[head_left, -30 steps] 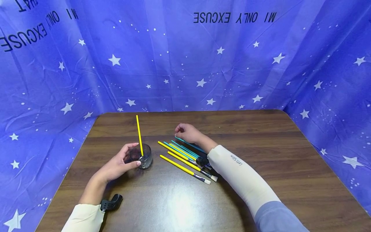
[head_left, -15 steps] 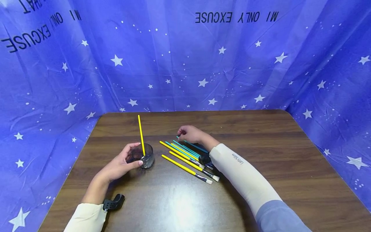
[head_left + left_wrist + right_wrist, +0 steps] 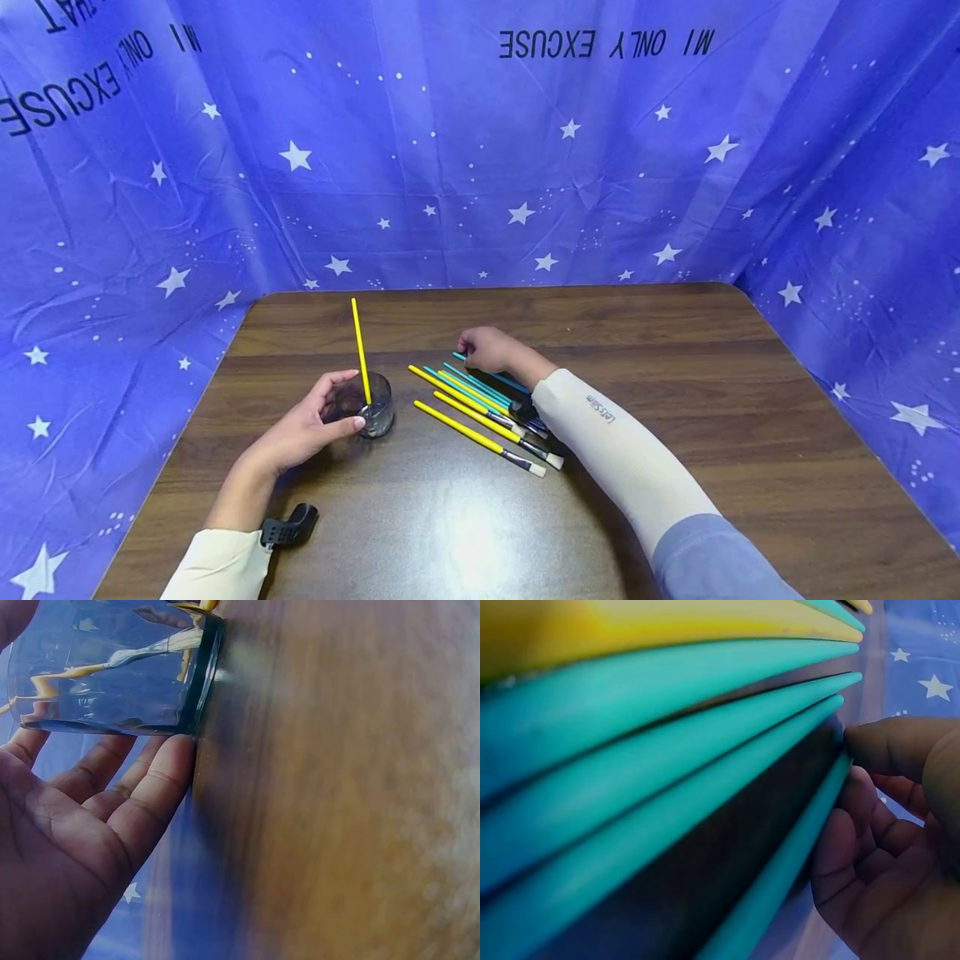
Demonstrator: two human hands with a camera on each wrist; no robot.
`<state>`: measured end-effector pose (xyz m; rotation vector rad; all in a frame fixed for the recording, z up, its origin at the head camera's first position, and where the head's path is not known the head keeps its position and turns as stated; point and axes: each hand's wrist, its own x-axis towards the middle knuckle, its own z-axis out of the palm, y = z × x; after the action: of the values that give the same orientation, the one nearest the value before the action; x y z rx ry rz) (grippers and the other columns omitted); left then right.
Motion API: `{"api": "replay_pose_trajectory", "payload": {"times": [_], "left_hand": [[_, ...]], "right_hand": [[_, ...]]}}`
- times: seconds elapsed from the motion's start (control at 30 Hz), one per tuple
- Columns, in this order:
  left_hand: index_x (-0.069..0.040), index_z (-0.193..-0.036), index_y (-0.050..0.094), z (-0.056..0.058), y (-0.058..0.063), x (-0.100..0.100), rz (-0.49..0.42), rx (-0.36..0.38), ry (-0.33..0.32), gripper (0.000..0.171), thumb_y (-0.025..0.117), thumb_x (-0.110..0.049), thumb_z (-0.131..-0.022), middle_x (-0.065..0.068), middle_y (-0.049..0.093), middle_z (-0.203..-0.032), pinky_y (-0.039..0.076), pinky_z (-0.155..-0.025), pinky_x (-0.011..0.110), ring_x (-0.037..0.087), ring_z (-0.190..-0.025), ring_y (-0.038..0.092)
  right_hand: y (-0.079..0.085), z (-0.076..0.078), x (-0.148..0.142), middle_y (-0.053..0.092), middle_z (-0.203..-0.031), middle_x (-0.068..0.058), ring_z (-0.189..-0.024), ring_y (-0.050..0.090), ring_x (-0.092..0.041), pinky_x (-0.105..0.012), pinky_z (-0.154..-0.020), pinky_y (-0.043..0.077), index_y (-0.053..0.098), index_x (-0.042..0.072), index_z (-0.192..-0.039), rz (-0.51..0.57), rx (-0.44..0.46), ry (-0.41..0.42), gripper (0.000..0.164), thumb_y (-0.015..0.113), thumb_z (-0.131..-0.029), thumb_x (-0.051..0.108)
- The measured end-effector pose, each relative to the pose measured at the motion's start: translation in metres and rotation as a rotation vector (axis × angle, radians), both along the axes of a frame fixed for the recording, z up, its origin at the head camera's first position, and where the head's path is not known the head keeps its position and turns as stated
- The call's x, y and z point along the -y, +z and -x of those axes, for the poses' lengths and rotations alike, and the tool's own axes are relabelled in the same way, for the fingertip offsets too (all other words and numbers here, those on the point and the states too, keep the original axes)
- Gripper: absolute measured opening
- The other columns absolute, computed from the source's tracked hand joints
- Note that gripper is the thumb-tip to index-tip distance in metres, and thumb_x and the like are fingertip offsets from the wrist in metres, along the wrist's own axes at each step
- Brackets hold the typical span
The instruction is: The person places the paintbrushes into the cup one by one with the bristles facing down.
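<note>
A: What has been changed at the outermost teal paintbrush (image 3: pixel 780 866)?

B: Its handle tip is now pinched in the grip of the right hand (image 3: pixel 483 348); one second ago the fingers were seen less closed there. By judgement, a hold has been gained, but whether the brush is lifted from the bench (image 3: pixel 675 358) cannot be told.

A: And around it?

B: The other paintbrushes (image 3: pixel 459 427) are laid loosely on the bench. The glass tumbler (image 3: pixel 381 417) is kept upright in the grip of the left hand (image 3: pixel 313 427), and only one yellow paintbrush (image 3: pixel 360 346) is stood inside, so the work is judged early.

A: What is hidden?

B: Some brush ends are covered by the right sleeve (image 3: pixel 615 442) and the black wrist camera (image 3: pixel 523 413). In the left wrist view, the tumbler is partly cut off.
</note>
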<state>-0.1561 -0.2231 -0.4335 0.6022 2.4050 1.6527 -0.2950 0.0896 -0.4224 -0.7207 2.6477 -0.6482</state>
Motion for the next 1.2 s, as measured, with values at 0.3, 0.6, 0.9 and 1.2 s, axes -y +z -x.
{"api": "replay_pose_trajectory", "payload": {"times": [0.3, 0.6, 0.9, 1.2], "left_hand": [[-0.002, -0.146, 0.03, 0.003, -0.002, 0.0, 0.005, -0.004, 0.006, 0.067, 0.069, -0.007, -0.092, 0.024, 0.045, -0.137, 0.042, -0.093, 0.022, 0.04, -0.121, 0.048], [-0.003, -0.147, 0.029, 0.003, -0.006, -0.001, 0.008, 0.018, 0.008, 0.067, 0.069, -0.008, -0.092, 0.024, 0.047, -0.134, 0.044, -0.092, 0.023, 0.039, -0.121, 0.049], [-0.002, -0.146, 0.03, 0.001, -0.006, 0.002, 0.032, 0.006, 0.019, 0.067, 0.069, -0.008, -0.092, 0.024, 0.046, -0.135, 0.043, -0.091, 0.023, 0.039, -0.12, 0.049], [-0.004, -0.147, 0.03, 0.002, -0.004, 0.001, 0.037, 0.011, 0.031, 0.067, 0.07, -0.01, -0.092, 0.025, 0.048, -0.134, 0.043, -0.09, 0.024, 0.035, -0.119, 0.051]], "right_hand": [[-0.001, 0.003, 0.0, 0.059, -0.085, -0.002, -0.08, 0.052, -0.017, -0.029, -0.076, 0.043, 0.064, 0.006, -0.101, -0.033, -0.043, -0.008, 0.019, 0.064, -0.085, -0.003], [0.004, 0.001, 0.0, 0.064, -0.094, -0.003, -0.085, 0.054, -0.018, -0.031, -0.08, 0.044, 0.066, 0.006, -0.103, -0.036, 0.008, -0.043, 0.015, 0.062, -0.09, 0.0], [0.023, 0.0, -0.002, 0.067, -0.093, -0.005, -0.085, 0.057, -0.017, -0.029, -0.079, 0.045, 0.067, 0.001, -0.105, 0.052, -0.018, -0.017, 0.018, 0.058, -0.09, 0.001], [0.038, 0.004, -0.007, 0.059, -0.082, -0.003, -0.066, 0.051, -0.011, -0.023, -0.059, 0.043, 0.063, -0.009, -0.113, 0.271, 0.043, -0.038, 0.025, 0.052, -0.09, -0.003]]}}
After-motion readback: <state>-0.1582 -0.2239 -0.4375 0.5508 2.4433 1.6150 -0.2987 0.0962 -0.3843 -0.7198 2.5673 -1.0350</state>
